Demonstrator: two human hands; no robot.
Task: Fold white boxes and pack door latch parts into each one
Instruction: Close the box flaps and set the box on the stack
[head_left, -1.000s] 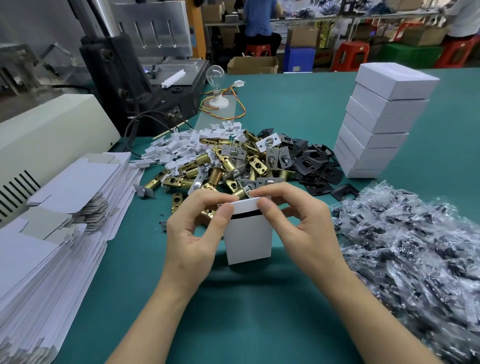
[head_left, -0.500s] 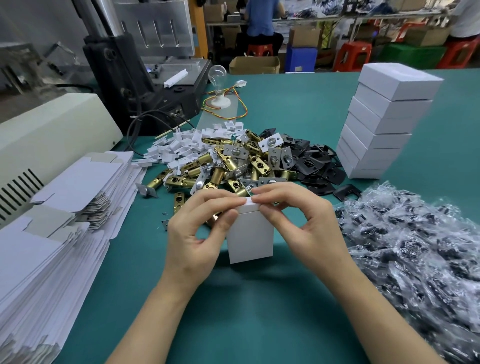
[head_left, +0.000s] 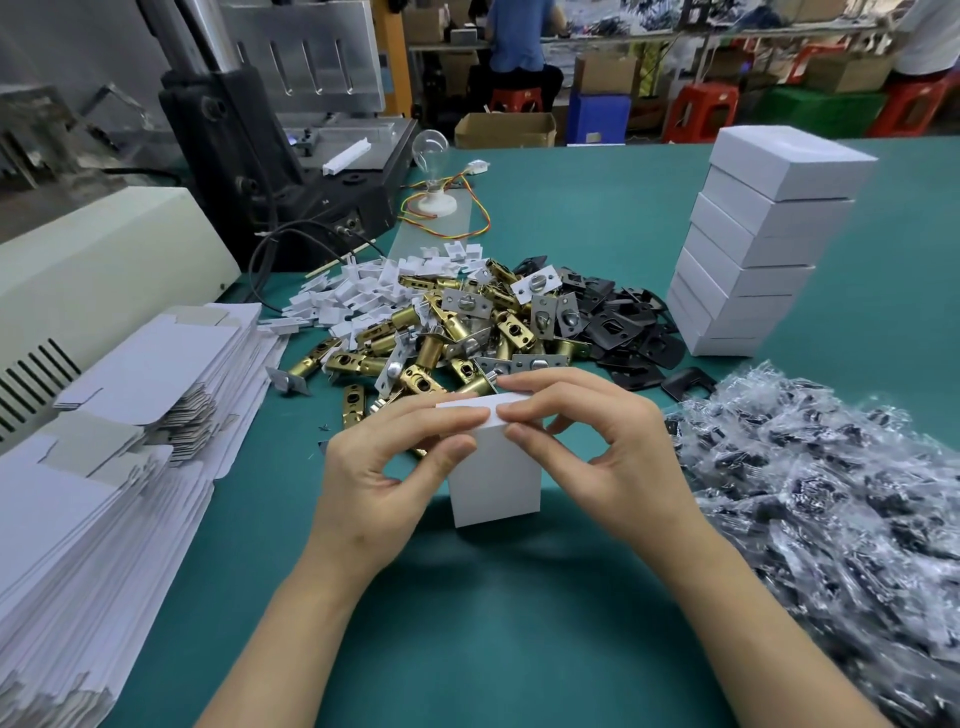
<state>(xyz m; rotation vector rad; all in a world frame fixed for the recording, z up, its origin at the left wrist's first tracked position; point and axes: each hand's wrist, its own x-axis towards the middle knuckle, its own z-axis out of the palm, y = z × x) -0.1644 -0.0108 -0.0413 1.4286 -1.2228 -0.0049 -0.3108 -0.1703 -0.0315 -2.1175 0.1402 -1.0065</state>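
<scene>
A: Far left, flat box blanks (head_left: 119, 374), fanned stack. Then the left hand (head_left: 374, 467)?

B: Thumb and forefinger pinching the top left edge of the white box (head_left: 493, 478). The box stands on end on the green table (head_left: 519, 623), right in front of the person, with its top flap folded down.

A: Right hand (head_left: 608, 441)?

B: Same pinch on the top right edge, forefinger lying along the flap. Both hands grip the box and carry nothing else.

A: Contents?

B: Cannot tell, the box looks closed from here.

A: Risks?

B: If the tuck isn't fully seated, the flap probably springs open on release. The box is tall on a narrow end, so uneven pressure from either hand could tip it towards the brass latch bolts (head_left: 447, 327) heaped just behind.

A: Further right?

B: Black strike plates (head_left: 618, 327) beside the bolts, then the stack of finished boxes (head_left: 763, 244), staggered and leaning. Another box set on top off-centre could topple it. The bagged parts (head_left: 831, 493) crowd the right forearm, and a careless sweep would likely drag bags across the work spot.
</scene>
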